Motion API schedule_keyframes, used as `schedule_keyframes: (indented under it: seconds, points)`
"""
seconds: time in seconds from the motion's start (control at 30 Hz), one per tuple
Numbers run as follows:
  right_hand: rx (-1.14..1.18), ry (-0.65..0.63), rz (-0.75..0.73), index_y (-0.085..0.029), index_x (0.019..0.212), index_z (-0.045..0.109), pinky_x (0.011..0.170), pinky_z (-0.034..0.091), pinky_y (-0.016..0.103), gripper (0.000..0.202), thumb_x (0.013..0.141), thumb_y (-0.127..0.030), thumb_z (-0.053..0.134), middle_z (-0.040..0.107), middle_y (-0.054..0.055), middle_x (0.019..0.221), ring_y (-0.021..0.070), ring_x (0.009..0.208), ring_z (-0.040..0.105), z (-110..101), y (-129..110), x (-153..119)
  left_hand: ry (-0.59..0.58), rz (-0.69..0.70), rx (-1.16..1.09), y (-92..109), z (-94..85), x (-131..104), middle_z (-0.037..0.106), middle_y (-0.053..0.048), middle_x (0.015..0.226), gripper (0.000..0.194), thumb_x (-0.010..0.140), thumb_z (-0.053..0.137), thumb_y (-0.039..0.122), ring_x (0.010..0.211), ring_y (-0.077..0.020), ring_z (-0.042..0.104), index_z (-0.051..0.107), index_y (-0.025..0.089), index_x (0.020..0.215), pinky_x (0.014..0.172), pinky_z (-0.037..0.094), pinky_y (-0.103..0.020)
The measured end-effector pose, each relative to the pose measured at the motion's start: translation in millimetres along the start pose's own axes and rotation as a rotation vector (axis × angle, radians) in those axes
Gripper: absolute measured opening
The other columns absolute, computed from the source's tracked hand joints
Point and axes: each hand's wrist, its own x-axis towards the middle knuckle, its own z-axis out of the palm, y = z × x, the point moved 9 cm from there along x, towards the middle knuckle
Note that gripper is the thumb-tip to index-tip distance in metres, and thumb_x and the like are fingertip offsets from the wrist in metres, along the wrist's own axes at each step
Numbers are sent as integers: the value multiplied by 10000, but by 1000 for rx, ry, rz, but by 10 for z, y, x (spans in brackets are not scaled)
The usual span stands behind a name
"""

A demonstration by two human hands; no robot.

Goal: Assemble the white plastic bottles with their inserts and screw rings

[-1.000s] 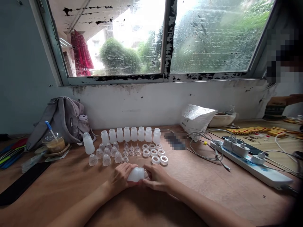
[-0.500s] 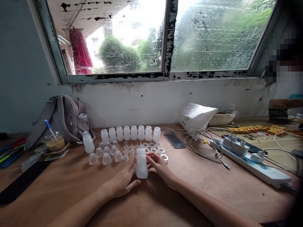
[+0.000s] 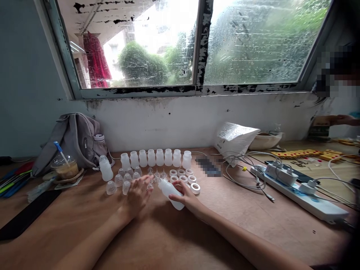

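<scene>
In my right hand (image 3: pixel 182 193) is a frosted white baby bottle (image 3: pixel 172 195), its top tilted to the left. The bottle's top end looks fitted with a clear teat, though it is small and blurred. My left hand (image 3: pixel 139 191) reaches over the clear dome caps (image 3: pixel 119 180), fingers bent and apart, hiding one cap beneath it. Near its fingertips stand several clear teats (image 3: pixel 156 176). White collar rings (image 3: pixel 195 188) lie in rows just beyond my right hand.
Open-topped bottles (image 3: pixel 159 158) stand in a row at the back; a capped bottle (image 3: pixel 106 170) stands left of them. Further left are a drink cup (image 3: pixel 65 168) and a backpack (image 3: pixel 77 140). Cables and a power strip (image 3: pixel 300 195) lie right. Another person's hand (image 3: pixel 337 120) shows far right.
The bottle has gone from upright to tilted left, now in my right hand alone. My left hand has left the bottle and moved left and away from me, over the dome caps.
</scene>
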Motion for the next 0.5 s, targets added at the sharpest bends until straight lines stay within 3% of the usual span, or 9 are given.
schedule_keyframes:
  seconds: [0.13,0.27,0.4,0.5]
  points:
    - [-60,72,-7,-208,930,570,670,443,282,365,628,-388,668,585,33,939,201,845,552,-98,-46,20,0,-228,167,-437,18,-33,461,-136,1218,375,827,431,289,1093,-283,406,468,173,1182,890,296,-457]
    - [-68,89,29,-202,927,604,611,436,267,351,640,-401,651,585,39,950,201,819,550,-165,-32,46,-43,-297,89,-595,63,-59,492,-111,1176,243,796,475,345,1065,-303,413,587,205,961,865,304,-476]
    - [-54,136,31,-198,905,612,596,435,261,341,624,-384,664,594,41,949,200,817,550,-234,-24,61,40,-434,-307,-649,19,-58,560,-88,1016,293,815,439,386,940,-250,496,526,194,1018,816,383,-404]
    - [-50,136,20,-201,895,616,593,431,255,324,624,-370,667,600,34,941,193,810,552,-239,-29,61,36,-598,-725,-661,126,-90,571,-57,933,371,827,411,422,825,-188,548,452,186,1111,731,445,-323]
